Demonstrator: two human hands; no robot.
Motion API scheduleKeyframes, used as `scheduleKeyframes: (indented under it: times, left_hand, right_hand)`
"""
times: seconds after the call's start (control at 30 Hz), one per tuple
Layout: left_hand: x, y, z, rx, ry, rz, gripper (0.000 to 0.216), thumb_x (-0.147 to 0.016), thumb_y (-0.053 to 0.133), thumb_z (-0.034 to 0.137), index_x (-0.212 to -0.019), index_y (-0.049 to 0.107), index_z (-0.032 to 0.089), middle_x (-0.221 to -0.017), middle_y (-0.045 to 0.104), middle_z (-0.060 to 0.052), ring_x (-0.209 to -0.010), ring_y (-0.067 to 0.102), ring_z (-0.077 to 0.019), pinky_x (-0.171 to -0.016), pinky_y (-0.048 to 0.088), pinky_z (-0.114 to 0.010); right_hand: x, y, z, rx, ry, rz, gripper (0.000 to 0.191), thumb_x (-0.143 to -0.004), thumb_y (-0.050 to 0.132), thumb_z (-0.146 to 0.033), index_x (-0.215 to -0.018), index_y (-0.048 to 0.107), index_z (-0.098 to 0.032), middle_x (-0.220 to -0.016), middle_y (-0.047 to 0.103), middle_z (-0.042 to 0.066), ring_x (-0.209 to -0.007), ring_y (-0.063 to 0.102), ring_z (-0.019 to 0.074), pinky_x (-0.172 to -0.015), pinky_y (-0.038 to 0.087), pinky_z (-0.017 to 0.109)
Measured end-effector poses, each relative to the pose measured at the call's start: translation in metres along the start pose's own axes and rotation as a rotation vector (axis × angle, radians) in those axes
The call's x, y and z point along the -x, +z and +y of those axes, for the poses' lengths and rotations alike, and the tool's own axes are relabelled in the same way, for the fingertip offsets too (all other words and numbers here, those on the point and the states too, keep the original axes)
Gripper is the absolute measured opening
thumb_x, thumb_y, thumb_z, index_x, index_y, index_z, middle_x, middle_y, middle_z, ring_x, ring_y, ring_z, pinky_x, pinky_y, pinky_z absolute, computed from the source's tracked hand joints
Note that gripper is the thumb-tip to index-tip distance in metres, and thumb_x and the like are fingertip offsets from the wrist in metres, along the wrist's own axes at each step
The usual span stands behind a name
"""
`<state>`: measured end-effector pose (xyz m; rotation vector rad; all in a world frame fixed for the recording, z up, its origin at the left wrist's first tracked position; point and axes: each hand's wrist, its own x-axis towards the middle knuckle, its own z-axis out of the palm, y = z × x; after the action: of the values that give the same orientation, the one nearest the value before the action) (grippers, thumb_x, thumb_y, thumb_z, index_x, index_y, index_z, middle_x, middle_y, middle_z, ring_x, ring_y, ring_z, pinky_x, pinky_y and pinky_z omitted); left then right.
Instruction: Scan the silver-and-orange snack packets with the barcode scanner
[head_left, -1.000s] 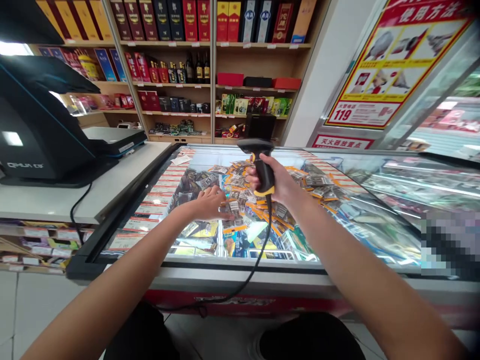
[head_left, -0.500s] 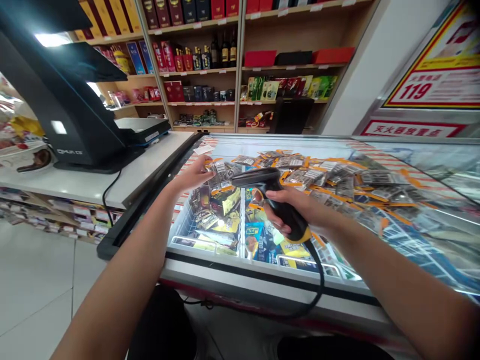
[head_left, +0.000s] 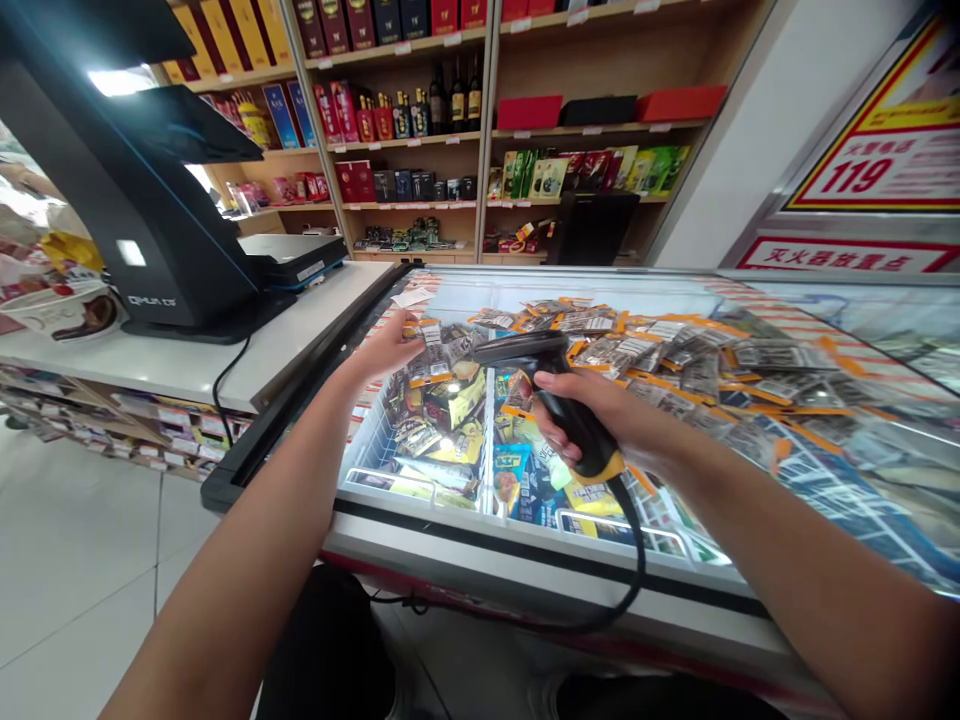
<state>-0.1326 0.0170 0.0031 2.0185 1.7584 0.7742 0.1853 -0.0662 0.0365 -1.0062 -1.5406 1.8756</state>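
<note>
My right hand point(head_left: 574, 405) is wrapped round the grip of a black and yellow barcode scanner point(head_left: 589, 440), whose head points left. A black cable curves down from the scanner's base. Just left of the scanner head, my left hand point(head_left: 390, 345) pinches a clear snack packet point(head_left: 433, 352) with orange edges and a white barcode label. The packet hangs above the glass top of a chest freezer point(head_left: 450, 537). To the right, many similar orange-edged packets point(head_left: 675, 345) lie heaped on the glass.
Beneath the glass, wire baskets point(head_left: 487, 470) hold colourful wrapped goods. On the left, a counter point(head_left: 176, 368) carries a black checkout machine point(head_left: 142, 220). A paper slip point(head_left: 412, 297) lies by the freezer's far left corner. Stocked shelves point(head_left: 412, 145) stand behind.
The packet in my left hand has shifted slightly left and turned a little, away from the scanner head. The view has swung slightly left. My right hand keeps its hold on the scanner.
</note>
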Motion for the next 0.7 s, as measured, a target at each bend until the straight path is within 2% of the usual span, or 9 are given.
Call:
scheduleKeyframes:
  times: [0.1,0.2,0.27,0.33,0.37,0.43,0.47,0.6,0.7]
  left_hand:
    - [-0.001,-0.008,-0.009,-0.117,-0.263,0.16,0.039,-0.087,0.055,0.041,-0.121,0.056,0.022,-0.104,0.067,-0.011,-0.098,0.066,-0.0324,-0.087,0.051,-0.045]
    - [0.003,-0.017,-0.01,-0.325,-0.447,0.319,0.048,-0.085,0.057,0.046,-0.125,0.057,0.019,-0.13,0.061,-0.022,-0.128,0.052,-0.0456,-0.102,0.042,-0.061]
    - [0.008,-0.016,-0.002,-0.44,-0.419,0.431,0.063,-0.083,0.062,0.046,-0.137,0.052,0.014,-0.151,0.042,-0.028,-0.143,0.035,-0.0497,-0.11,0.033,-0.066]
    - [0.013,-0.006,0.014,-0.452,-0.272,0.471,0.072,-0.083,0.064,0.043,-0.147,0.046,0.013,-0.158,0.033,-0.027,-0.146,0.03,-0.0484,-0.114,0.031,-0.064]
    - [0.016,0.003,0.024,-0.41,-0.177,0.43,0.068,-0.085,0.063,0.042,-0.147,0.048,0.017,-0.154,0.038,-0.024,-0.145,0.034,-0.0457,-0.113,0.033,-0.063]
    - [0.021,0.027,0.047,-0.286,0.03,0.226,0.05,-0.093,0.057,0.044,-0.139,0.057,0.025,-0.146,0.05,-0.016,-0.141,0.041,-0.0385,-0.115,0.034,-0.062]
    - [0.023,0.04,0.058,-0.246,0.134,0.121,0.05,-0.094,0.056,0.048,-0.14,0.057,0.028,-0.147,0.05,-0.014,-0.142,0.041,-0.0366,-0.118,0.031,-0.063]
    - [0.029,0.082,0.086,-0.27,0.45,-0.174,0.06,-0.096,0.055,0.06,-0.151,0.049,0.039,-0.163,0.034,-0.01,-0.15,0.029,-0.0396,-0.12,0.027,-0.066]
    - [0.028,0.088,0.087,-0.331,0.528,-0.239,0.058,-0.098,0.051,0.06,-0.152,0.049,0.04,-0.17,0.026,-0.006,-0.153,0.022,-0.0423,-0.119,0.024,-0.071]
  right_hand:
    - [-0.003,-0.004,-0.003,-0.046,-0.018,0.116,0.028,-0.091,0.066,-0.048,-0.092,0.058,-0.021,-0.056,0.056,0.0,-0.042,0.049,0.0136,-0.037,0.04,0.024]
    - [-0.006,-0.009,-0.008,-0.149,-0.074,0.244,0.019,-0.093,0.061,-0.04,-0.093,0.058,-0.021,-0.056,0.054,-0.001,-0.042,0.045,0.0126,-0.039,0.041,0.024]
    - [-0.006,-0.012,-0.012,-0.21,-0.119,0.324,0.015,-0.093,0.058,-0.036,-0.094,0.057,-0.021,-0.056,0.053,-0.001,-0.042,0.044,0.0119,-0.04,0.041,0.023]
    - [-0.004,-0.013,-0.017,-0.258,-0.156,0.381,0.013,-0.093,0.056,-0.034,-0.095,0.057,-0.021,-0.057,0.052,-0.002,-0.044,0.044,0.0119,-0.041,0.041,0.023]
    - [-0.003,-0.013,-0.019,-0.277,-0.17,0.398,0.013,-0.093,0.055,-0.033,-0.095,0.057,-0.021,-0.056,0.051,-0.002,-0.044,0.044,0.012,-0.041,0.041,0.023]
    - [-0.001,-0.011,-0.023,-0.3,-0.176,0.407,0.013,-0.093,0.055,-0.034,-0.095,0.056,-0.021,-0.057,0.05,-0.003,-0.045,0.044,0.0121,-0.041,0.041,0.023]
    - [-0.001,-0.01,-0.023,-0.305,-0.17,0.402,0.013,-0.092,0.056,-0.034,-0.095,0.056,-0.021,-0.057,0.05,-0.003,-0.045,0.044,0.0122,-0.041,0.041,0.023]
    - [-0.001,-0.007,-0.022,-0.286,-0.158,0.36,0.013,-0.092,0.057,-0.034,-0.095,0.056,-0.021,-0.058,0.052,-0.002,-0.045,0.045,0.0126,-0.042,0.042,0.024]
    - [-0.002,-0.007,-0.019,-0.272,-0.172,0.338,0.013,-0.091,0.058,-0.033,-0.095,0.057,-0.021,-0.058,0.053,-0.002,-0.044,0.045,0.012,-0.042,0.042,0.024]
